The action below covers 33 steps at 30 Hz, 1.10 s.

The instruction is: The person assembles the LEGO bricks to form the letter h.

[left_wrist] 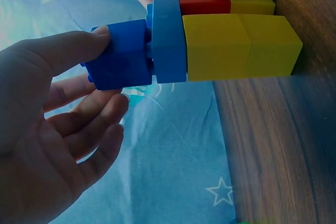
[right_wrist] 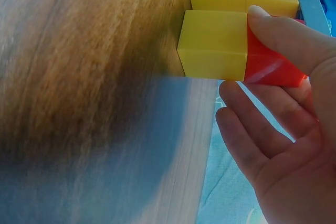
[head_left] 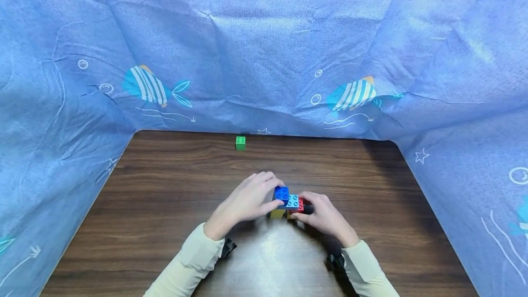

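My left hand [head_left: 252, 200] pinches a dark blue toy brick [left_wrist: 122, 53] between thumb and fingers. That brick sits over a light blue brick [left_wrist: 169, 40], with a narrow gap showing between them in the left wrist view. Under the light blue brick stands a column of two yellow bricks [left_wrist: 242, 47]. Beside it, a red brick [right_wrist: 273, 65] rests on another yellow brick [right_wrist: 212, 45]. My right hand [head_left: 325, 215] pinches the red brick, thumb on one side and fingers on the other. Part of the red brick is hidden behind the right thumb.
A green brick [head_left: 240, 143] stands alone near the far edge of the dark wooden table [head_left: 173, 173]. A blue cloth [head_left: 255, 49] printed with fish hangs behind the table and along its sides. Dark straps [head_left: 228, 247] show at both wrists.
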Each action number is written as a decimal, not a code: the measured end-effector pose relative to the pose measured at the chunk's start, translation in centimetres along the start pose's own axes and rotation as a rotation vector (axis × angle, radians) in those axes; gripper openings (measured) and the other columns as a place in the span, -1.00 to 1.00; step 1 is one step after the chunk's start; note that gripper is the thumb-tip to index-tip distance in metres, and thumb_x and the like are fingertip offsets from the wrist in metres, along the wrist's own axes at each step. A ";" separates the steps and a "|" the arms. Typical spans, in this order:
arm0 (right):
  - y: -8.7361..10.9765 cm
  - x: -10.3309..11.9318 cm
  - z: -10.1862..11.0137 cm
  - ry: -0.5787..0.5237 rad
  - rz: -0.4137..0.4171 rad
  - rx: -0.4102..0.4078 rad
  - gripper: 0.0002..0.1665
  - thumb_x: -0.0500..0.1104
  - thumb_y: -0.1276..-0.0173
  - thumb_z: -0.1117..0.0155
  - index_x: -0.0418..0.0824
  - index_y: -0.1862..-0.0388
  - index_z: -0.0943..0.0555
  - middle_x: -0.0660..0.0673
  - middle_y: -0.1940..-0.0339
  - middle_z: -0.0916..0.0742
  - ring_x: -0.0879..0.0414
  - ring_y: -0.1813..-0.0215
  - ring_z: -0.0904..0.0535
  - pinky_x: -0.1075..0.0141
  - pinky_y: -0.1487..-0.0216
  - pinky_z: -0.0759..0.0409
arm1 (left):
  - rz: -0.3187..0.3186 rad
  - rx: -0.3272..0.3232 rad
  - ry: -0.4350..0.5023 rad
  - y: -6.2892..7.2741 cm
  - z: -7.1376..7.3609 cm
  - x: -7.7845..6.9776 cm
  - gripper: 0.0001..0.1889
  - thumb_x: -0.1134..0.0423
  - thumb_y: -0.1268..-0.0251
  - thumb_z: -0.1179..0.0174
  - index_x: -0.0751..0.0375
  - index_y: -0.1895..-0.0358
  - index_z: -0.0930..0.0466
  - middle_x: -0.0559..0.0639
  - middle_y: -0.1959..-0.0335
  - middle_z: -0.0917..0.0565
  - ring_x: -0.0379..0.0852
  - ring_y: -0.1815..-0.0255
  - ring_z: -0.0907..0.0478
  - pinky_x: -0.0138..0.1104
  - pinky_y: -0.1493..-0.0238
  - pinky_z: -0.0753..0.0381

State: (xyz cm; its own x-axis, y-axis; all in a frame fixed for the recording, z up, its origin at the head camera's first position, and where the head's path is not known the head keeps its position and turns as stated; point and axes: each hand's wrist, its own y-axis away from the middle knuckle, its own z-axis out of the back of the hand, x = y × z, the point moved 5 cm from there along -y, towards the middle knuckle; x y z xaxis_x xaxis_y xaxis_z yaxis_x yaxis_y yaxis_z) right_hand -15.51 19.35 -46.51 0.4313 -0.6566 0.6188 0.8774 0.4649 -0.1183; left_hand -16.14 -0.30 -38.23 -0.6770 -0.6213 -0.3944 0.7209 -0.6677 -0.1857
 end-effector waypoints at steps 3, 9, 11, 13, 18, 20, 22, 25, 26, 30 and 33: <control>0.0 0.0 0.0 -0.001 0.000 0.004 -0.62 -0.10 -0.22 -0.57 -0.08 0.00 -0.67 0.10 0.18 -0.76 0.31 0.18 -0.63 0.29 0.11 -0.68 | 0.013 0.012 -0.001 -0.1 0.0 -0.1 -0.61 -0.01 -0.29 -0.39 0.07 -0.09 -0.66 -0.09 0.06 -0.65 -0.16 0.05 -0.56 -0.17 -0.14 -0.56; -0.2 0.0 0.0 -0.005 -0.004 0.007 -0.60 -0.12 -0.22 -0.56 -0.10 -0.01 -0.67 0.08 0.17 -0.76 0.29 0.17 -0.64 0.29 0.10 -0.68 | 0.051 0.034 -0.013 -0.2 -0.1 -0.1 -0.60 0.00 -0.28 -0.40 0.08 -0.10 -0.67 -0.08 0.13 -0.63 -0.19 0.19 -0.51 -0.22 -0.02 -0.58; -0.2 0.0 0.0 -0.008 -0.010 0.008 -0.60 -0.13 -0.22 -0.56 -0.11 -0.01 -0.67 0.07 0.16 -0.76 0.28 0.17 -0.64 0.28 0.11 -0.68 | 0.050 0.039 -0.034 -0.3 -0.1 -0.2 -0.60 -0.01 -0.28 -0.40 0.09 -0.09 -0.68 -0.08 0.14 -0.62 -0.19 0.20 -0.51 -0.22 -0.01 -0.58; -0.2 0.0 0.0 -0.011 -0.014 0.012 -0.61 -0.12 -0.22 -0.56 -0.11 -0.01 -0.67 0.06 0.16 -0.76 0.28 0.17 -0.64 0.28 0.12 -0.68 | 0.044 0.049 -0.061 -0.4 -0.1 -0.4 -0.60 -0.01 -0.28 -0.40 0.11 -0.08 -0.68 -0.08 0.15 -0.62 -0.18 0.19 -0.52 -0.22 -0.03 -0.58; -0.1 -0.1 0.0 -0.015 -0.014 0.009 -0.61 -0.11 -0.22 -0.56 -0.12 0.00 -0.67 0.05 0.16 -0.77 0.28 0.17 -0.65 0.28 0.13 -0.69 | 0.033 0.095 -0.122 -0.8 0.0 -0.9 -0.58 -0.03 -0.29 -0.39 0.12 -0.10 -0.70 -0.06 0.17 -0.61 -0.15 0.18 -0.51 -0.21 -0.06 -0.56; -0.1 0.0 0.0 -0.012 -0.012 -0.001 -0.60 -0.11 -0.21 -0.57 -0.12 0.00 -0.67 0.05 0.16 -0.77 0.27 0.16 -0.65 0.29 0.12 -0.68 | 0.034 0.115 -0.140 -0.9 0.0 -0.9 -0.58 -0.03 -0.29 -0.38 0.12 -0.11 -0.70 -0.06 0.17 -0.61 -0.16 0.19 -0.49 -0.23 -0.06 -0.56; -0.1 -0.1 -0.1 -0.011 -0.014 -0.003 -0.60 -0.11 -0.21 -0.57 -0.11 0.00 -0.67 0.06 0.16 -0.77 0.28 0.17 -0.64 0.30 0.12 -0.68 | 0.039 0.134 -0.156 -1.0 -0.1 -0.9 -0.57 -0.04 -0.30 -0.38 0.11 -0.13 -0.70 -0.07 0.17 -0.60 -0.18 0.20 -0.47 -0.25 -0.06 -0.56; -0.1 -0.2 -0.3 -0.017 -0.025 0.005 -0.60 -0.09 -0.21 -0.57 -0.10 -0.01 -0.67 0.08 0.16 -0.77 0.30 0.18 -0.63 0.33 0.12 -0.67 | 0.047 0.162 -0.157 -1.1 -0.5 -0.7 -0.56 -0.04 -0.30 -0.38 0.11 -0.14 -0.70 -0.08 0.17 -0.59 -0.19 0.22 -0.45 -0.28 -0.03 -0.56; 0.0 -0.2 -0.4 -0.018 -0.028 0.007 -0.60 -0.09 -0.21 -0.57 -0.10 0.00 -0.67 0.08 0.17 -0.77 0.30 0.19 -0.63 0.33 0.13 -0.67 | 0.045 0.170 -0.159 -1.1 -0.6 -0.7 -0.56 -0.04 -0.30 -0.38 0.11 -0.14 -0.70 -0.08 0.18 -0.59 -0.19 0.22 -0.44 -0.28 -0.02 -0.56; 0.0 -0.3 -0.5 -0.007 -0.041 0.002 -0.59 -0.08 -0.20 -0.58 -0.09 0.00 -0.67 0.08 0.15 -0.77 0.29 0.17 -0.64 0.32 0.12 -0.67 | 0.043 0.179 -0.162 -1.2 -0.9 -0.6 -0.58 -0.04 -0.29 -0.39 0.10 -0.10 -0.71 -0.09 0.21 -0.57 -0.20 0.23 -0.43 -0.30 -0.02 -0.55; -0.1 -0.2 -0.6 -0.004 -0.041 0.002 -0.58 -0.09 -0.20 -0.58 -0.10 -0.02 -0.67 0.05 0.12 -0.78 0.26 0.13 -0.66 0.30 0.09 -0.68 | 0.056 0.175 -0.160 -1.2 -0.8 -0.4 -0.59 -0.03 -0.27 -0.40 0.09 -0.09 -0.72 -0.10 0.21 -0.58 -0.20 0.22 -0.44 -0.28 -0.03 -0.55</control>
State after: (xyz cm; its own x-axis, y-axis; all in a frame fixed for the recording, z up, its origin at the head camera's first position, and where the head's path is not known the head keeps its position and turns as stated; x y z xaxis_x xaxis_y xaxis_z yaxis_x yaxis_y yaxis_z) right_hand -15.63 19.10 -47.10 0.3943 -0.6726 0.6262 0.8939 0.4390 -0.0913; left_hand -16.62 1.10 -38.58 -0.6618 -0.7071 -0.2491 0.7306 -0.6827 -0.0033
